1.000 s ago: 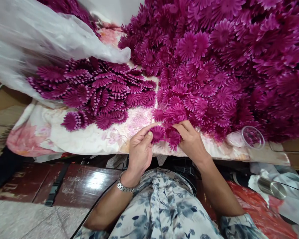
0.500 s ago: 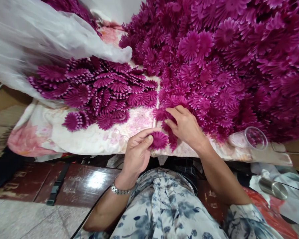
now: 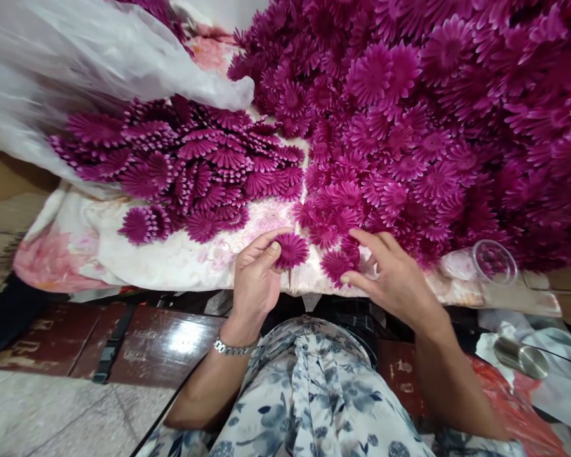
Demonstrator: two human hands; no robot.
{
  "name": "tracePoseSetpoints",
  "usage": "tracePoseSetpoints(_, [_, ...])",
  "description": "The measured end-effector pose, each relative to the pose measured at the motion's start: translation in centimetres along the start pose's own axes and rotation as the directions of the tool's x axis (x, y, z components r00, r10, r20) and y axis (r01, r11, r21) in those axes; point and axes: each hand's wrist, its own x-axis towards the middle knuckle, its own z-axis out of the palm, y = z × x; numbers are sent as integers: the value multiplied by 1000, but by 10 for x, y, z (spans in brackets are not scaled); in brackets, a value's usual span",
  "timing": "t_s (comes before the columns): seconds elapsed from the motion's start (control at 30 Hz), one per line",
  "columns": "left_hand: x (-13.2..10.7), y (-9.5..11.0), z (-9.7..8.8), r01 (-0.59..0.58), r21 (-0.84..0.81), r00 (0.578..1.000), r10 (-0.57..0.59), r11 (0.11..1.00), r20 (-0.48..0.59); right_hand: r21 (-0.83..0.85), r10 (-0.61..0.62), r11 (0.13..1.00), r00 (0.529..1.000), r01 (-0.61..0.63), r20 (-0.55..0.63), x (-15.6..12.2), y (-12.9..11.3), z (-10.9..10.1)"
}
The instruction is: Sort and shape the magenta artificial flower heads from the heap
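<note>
My left hand (image 3: 254,279) pinches a stack of magenta flower heads (image 3: 290,249) between thumb and fingers at the near edge of the cloth. My right hand (image 3: 393,276) lies beside it, fingers spread and partly curled around a single loose flower (image 3: 335,263) that rests on the cloth at its fingertips. A big loose heap of magenta flowers (image 3: 409,114) fills the right and far side. To the left lie rows of stacked flowers (image 3: 190,165), laid on their sides.
A floral cloth (image 3: 99,247) covers the work surface. A clear plastic sheet (image 3: 76,57) hangs over the far left. A clear plastic cup (image 3: 492,261) lies at the heap's right edge, a metal flask (image 3: 521,358) lower right. Dark wooden boards (image 3: 147,343) sit below.
My right hand has drawn back from the heap toward the cloth's near edge and its fingers have spread around a loose flower. My left hand keeps its stack, shifted slightly left.
</note>
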Motion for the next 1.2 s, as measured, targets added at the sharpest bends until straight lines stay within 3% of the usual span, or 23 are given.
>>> tracePoseSetpoints(0.1, [0, 0, 1, 12, -12, 1000, -12, 1000, -15, 66, 4, 998, 1000, -2, -20, 0, -3, 22])
tracePoseSetpoints(0.2, [-2, 2, 0, 35, -22, 999, -35, 999, -25, 112, -69, 990, 990, 83, -121, 15, -4, 39])
tracePoseSetpoints(0.33, [-5, 5, -2, 49, -17, 999, -48, 999, 4, -21, -158, 987, 968, 157, -196, 45, -8, 47])
tracePoseSetpoints(0.5, [-3, 4, 3, 118, -7, 992, -117, 993, 54, -246, -232, 950, 961, 190, -151, 74, -13, 48])
tracePoseSetpoints(0.63, [3, 3, 8, 92, 5, 995, -92, 996, 45, -320, -241, 929, 960, 185, -145, 84, -14, 45])
tracePoseSetpoints(0.9, [8, 2, 5, 89, 39, 995, -90, 995, 49, -318, -196, 934, 977, 160, -86, 60, -15, 24])
tracePoseSetpoints(1.2, [5, 7, 3, 61, 71, 998, -63, 996, 22, -374, -339, 886, 933, 273, -121, 34, -11, 19])
